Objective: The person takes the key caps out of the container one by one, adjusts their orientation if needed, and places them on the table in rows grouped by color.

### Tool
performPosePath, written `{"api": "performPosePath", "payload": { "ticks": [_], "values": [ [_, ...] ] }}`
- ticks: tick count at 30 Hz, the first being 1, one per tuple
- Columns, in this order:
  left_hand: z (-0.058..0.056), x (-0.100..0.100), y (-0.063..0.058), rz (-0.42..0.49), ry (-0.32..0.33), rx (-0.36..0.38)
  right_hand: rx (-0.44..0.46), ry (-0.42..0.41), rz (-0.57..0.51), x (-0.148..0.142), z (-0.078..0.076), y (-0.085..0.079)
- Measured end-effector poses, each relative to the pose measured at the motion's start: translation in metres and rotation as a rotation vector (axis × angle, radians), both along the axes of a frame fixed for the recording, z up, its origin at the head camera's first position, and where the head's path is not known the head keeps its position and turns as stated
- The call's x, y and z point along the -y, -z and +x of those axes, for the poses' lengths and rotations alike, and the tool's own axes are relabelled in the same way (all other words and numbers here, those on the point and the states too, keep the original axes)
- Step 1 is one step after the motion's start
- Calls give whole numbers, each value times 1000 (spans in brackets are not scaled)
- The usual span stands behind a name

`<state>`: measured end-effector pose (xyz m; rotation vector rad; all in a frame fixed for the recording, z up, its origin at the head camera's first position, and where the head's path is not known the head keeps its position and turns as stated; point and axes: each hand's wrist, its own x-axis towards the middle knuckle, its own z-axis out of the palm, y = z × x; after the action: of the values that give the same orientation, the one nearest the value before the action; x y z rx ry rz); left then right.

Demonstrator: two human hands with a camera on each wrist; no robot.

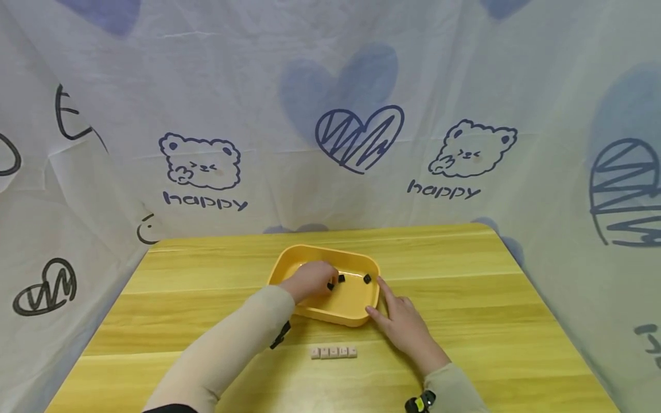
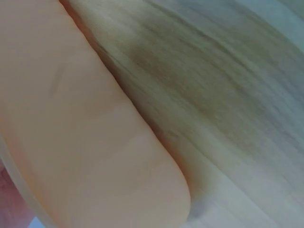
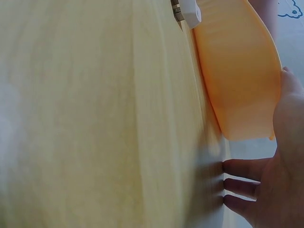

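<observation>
A shallow orange-yellow plastic tray (image 1: pixel 330 316) stands on the table, several small black keycaps in it. My left hand (image 1: pixel 312 279) reaches over its near left side, fingers curled down and pinching a black keycap (image 1: pixel 330 286). Close by lies another black keycap (image 1: pixel 342 278), and a third black keycap (image 1: pixel 367 279) is near the right wall. At the tray's right end, my right hand (image 1: pixel 405 324) touches the rim with thumb and forefinger; its other fingers extend straight by the tabletop in the right wrist view. Only the tray's outer wall (image 2: pixel 104 142) fills the left wrist view.
In front of the tray, several beige keycaps (image 1: pixel 334 353) sit in a straight row on the yellow wood-grain table (image 1: pixel 206 269). Part of that row, a white keycap (image 3: pixel 191 13), shows beside the tray wall. A printed cloth (image 1: pixel 258 86) hangs behind and around the table.
</observation>
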<state>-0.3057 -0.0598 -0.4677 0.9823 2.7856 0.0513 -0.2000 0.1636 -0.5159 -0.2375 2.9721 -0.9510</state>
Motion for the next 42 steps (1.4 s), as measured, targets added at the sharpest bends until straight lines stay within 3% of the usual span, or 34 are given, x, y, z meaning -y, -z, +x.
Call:
{"api": "performPosePath", "payload": {
  "ticks": [12,29,37,42],
  "values": [
    [13,9,-9,107,61,-26,-16,-2,7,0,-1,1],
    [48,21,-30,240,118,-101,-12,-5,17,-1,-2,3],
    [67,22,-37,370,64,-105,-18,-9,19,-1,-1,3],
    [81,23,-38,494,14,-31,-22,-11,21,-1,-2,4]
  ]
}}
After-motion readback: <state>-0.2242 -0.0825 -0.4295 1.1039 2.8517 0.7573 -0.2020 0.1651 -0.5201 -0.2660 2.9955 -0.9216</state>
